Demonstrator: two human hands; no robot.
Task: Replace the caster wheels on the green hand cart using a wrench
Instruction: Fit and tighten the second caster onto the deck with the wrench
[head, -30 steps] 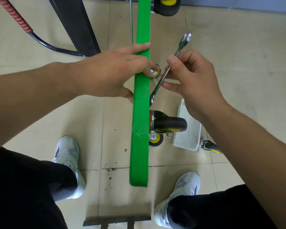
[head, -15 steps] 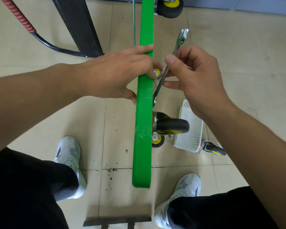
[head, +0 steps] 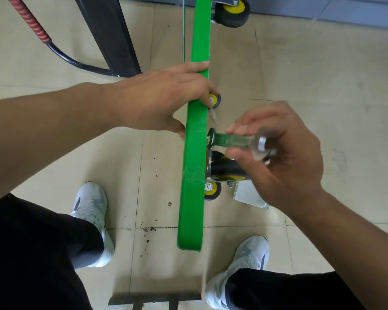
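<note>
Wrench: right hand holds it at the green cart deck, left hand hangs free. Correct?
No. Head view: the left hand grips the green cart deck, not hanging free. The right hand does hold the wrench at the deck.

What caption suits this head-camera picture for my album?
Left hand grips the green hand cart while the right hand holds a wrench against it, beside a caster wheel.

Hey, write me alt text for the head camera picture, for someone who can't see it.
A right hand holds a motion-blurred wrench, its far end at the underside of a green hand cart stood on edge, beside a black-and-yellow caster wheel. The left hand grips the cart's upper edge.
</note>
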